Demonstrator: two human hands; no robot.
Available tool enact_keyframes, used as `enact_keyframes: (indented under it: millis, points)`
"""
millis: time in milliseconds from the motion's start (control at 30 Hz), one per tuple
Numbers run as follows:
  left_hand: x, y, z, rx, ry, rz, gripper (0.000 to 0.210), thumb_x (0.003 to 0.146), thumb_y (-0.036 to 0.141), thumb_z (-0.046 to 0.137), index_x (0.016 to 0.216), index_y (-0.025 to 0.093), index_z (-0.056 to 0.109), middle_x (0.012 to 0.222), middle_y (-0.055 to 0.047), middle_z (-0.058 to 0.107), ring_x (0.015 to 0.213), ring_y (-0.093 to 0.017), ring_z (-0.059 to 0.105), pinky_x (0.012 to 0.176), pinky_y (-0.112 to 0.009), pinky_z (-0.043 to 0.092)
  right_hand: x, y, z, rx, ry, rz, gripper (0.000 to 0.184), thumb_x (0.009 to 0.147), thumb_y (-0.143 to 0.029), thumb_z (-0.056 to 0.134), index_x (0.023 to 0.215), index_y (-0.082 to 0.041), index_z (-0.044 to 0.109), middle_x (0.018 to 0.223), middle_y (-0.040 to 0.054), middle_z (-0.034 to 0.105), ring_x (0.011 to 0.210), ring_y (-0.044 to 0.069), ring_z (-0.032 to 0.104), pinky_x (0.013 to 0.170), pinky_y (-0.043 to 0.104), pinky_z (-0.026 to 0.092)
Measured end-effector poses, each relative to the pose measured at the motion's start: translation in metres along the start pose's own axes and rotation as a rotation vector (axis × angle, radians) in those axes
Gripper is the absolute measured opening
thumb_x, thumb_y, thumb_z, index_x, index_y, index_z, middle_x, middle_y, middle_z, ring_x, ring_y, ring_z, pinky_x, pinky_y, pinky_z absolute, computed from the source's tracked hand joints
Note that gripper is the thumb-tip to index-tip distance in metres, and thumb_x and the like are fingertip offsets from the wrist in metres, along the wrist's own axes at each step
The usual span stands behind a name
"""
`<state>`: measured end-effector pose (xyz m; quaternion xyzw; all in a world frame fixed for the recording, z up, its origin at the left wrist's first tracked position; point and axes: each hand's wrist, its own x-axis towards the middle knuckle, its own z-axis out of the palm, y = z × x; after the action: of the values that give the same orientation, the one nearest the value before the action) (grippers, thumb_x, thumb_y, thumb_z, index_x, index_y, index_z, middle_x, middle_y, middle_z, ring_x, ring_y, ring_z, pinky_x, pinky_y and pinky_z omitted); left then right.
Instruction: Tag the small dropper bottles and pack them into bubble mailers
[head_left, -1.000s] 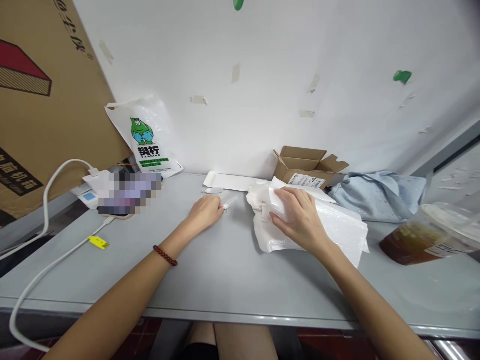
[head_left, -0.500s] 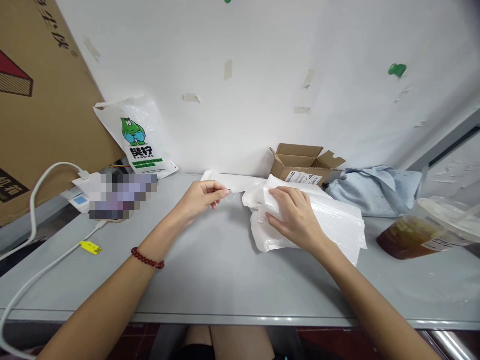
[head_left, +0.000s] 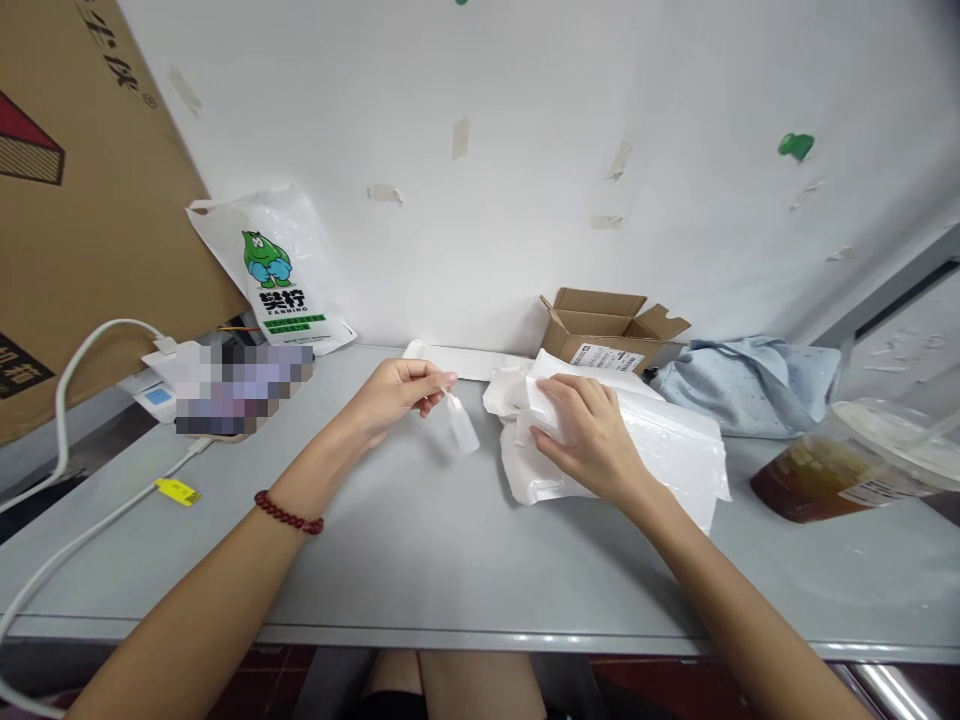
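Note:
My left hand is closed in a pinch on the top of a small translucent white plastic strip, which dangles over the desk. A red bead bracelet circles that wrist. My right hand is closed over the folded white plastic packaging, thumb on the near side and fingers on top. The packaging lies crumpled on the desk, and its contents, if any, are hidden. Behind both hands a flat white strip lies along the back of the desk.
A small open cardboard box stands by the wall, beside a light blue cloth. At the right is a plastic cup of drink. On the left are a blurred-out phone, a white cable, a printed bag and a large carton.
The small plastic strip now hangs well below my left fingertips and apart from the packaging. My left hand has shifted slightly left; my right hand stays on the packaging.

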<state>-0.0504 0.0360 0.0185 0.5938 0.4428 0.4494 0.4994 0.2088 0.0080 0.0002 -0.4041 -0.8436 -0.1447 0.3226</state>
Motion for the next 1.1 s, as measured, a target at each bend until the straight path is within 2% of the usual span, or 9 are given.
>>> enact_keyframes:
  millis: [100, 200, 367, 533, 700, 767, 867, 933, 1100]
  points:
    - [0.0, -0.001, 0.003, -0.051, 0.047, 0.0, 0.031, 0.068, 0.04, 0.076, 0.059, 0.014, 0.062, 0.058, 0.002, 0.052, 0.052, -0.007, 0.044, 0.054, -0.024, 0.038, 0.0, -0.001, -0.001, -0.012, -0.003, -0.016, 0.04, 0.082, -0.025, 0.057, 0.12, -0.021, 0.045, 0.111, 0.0128, 0.058, 0.101, 0.029, 0.052, 0.083, 0.043, 0.039]
    - [0.0, 0.0, 0.005, -0.205, 0.056, 0.022, 0.029, 0.068, 0.039, 0.076, 0.061, 0.014, 0.063, 0.063, 0.0, 0.056, 0.055, -0.008, 0.048, 0.053, -0.024, 0.04, 0.0, -0.001, -0.001, -0.015, -0.004, -0.019, 0.04, 0.081, -0.023, 0.058, 0.119, -0.02, 0.045, 0.112, 0.0131, 0.058, 0.1, 0.029, 0.052, 0.082, 0.042, 0.039]
    - [0.001, -0.001, 0.009, -0.333, 0.17, 0.055, 0.026, 0.065, 0.035, 0.08, 0.068, 0.012, 0.067, 0.068, -0.002, 0.06, 0.061, -0.01, 0.053, 0.053, -0.023, 0.042, -0.001, 0.0, 0.002, -0.005, -0.007, -0.03, 0.039, 0.082, -0.024, 0.057, 0.119, -0.02, 0.045, 0.111, 0.0131, 0.058, 0.1, 0.028, 0.053, 0.082, 0.042, 0.04]
    - [0.001, -0.004, 0.012, -0.384, 0.136, 0.002, 0.024, 0.066, 0.033, 0.079, 0.071, 0.013, 0.069, 0.07, -0.003, 0.062, 0.065, -0.01, 0.055, 0.053, -0.022, 0.042, -0.001, 0.0, 0.004, -0.003, -0.008, -0.035, 0.038, 0.083, -0.025, 0.056, 0.119, -0.02, 0.046, 0.111, 0.0138, 0.058, 0.101, 0.029, 0.053, 0.083, 0.043, 0.04]
    - [0.0, -0.002, 0.008, -0.34, 0.148, 0.037, 0.022, 0.067, 0.034, 0.078, 0.07, 0.014, 0.069, 0.073, -0.003, 0.064, 0.063, -0.01, 0.054, 0.055, -0.024, 0.043, -0.001, -0.001, 0.002, 0.008, -0.007, -0.024, 0.04, 0.082, -0.025, 0.056, 0.121, -0.021, 0.047, 0.111, 0.0133, 0.058, 0.102, 0.029, 0.053, 0.083, 0.044, 0.04]
    - [-0.001, -0.003, 0.01, -0.26, 0.108, 0.027, 0.022, 0.067, 0.034, 0.077, 0.072, 0.014, 0.07, 0.076, -0.005, 0.067, 0.064, -0.011, 0.055, 0.057, -0.025, 0.044, -0.002, -0.002, 0.002, 0.008, -0.007, -0.037, 0.042, 0.082, -0.024, 0.056, 0.122, -0.02, 0.046, 0.112, 0.0136, 0.057, 0.102, 0.03, 0.053, 0.083, 0.044, 0.04]
    - [-0.002, -0.007, 0.017, -0.19, -0.024, -0.037, 0.023, 0.067, 0.035, 0.078, 0.076, 0.014, 0.072, 0.079, -0.007, 0.071, 0.068, -0.013, 0.059, 0.06, -0.026, 0.047, -0.003, -0.004, 0.003, 0.014, 0.0, -0.065, 0.042, 0.082, -0.023, 0.056, 0.123, -0.02, 0.045, 0.112, 0.014, 0.057, 0.102, 0.029, 0.053, 0.083, 0.044, 0.041]
    - [-0.003, -0.01, 0.021, -0.186, -0.098, -0.063, 0.023, 0.068, 0.035, 0.077, 0.078, 0.015, 0.073, 0.08, -0.008, 0.072, 0.07, -0.014, 0.06, 0.062, -0.027, 0.048, -0.003, -0.005, 0.004, 0.02, 0.004, -0.08, 0.042, 0.082, -0.022, 0.056, 0.122, -0.019, 0.046, 0.111, 0.0144, 0.058, 0.101, 0.029, 0.053, 0.082, 0.044, 0.041]
    - [-0.004, -0.012, 0.022, -0.222, -0.184, -0.09, 0.022, 0.067, 0.034, 0.078, 0.078, 0.016, 0.075, 0.081, -0.008, 0.072, 0.065, -0.012, 0.059, 0.063, -0.027, 0.049, -0.003, -0.005, 0.004, 0.043, 0.018, -0.085, 0.043, 0.082, -0.021, 0.055, 0.123, -0.019, 0.045, 0.11, 0.0142, 0.058, 0.101, 0.029, 0.053, 0.081, 0.043, 0.042]
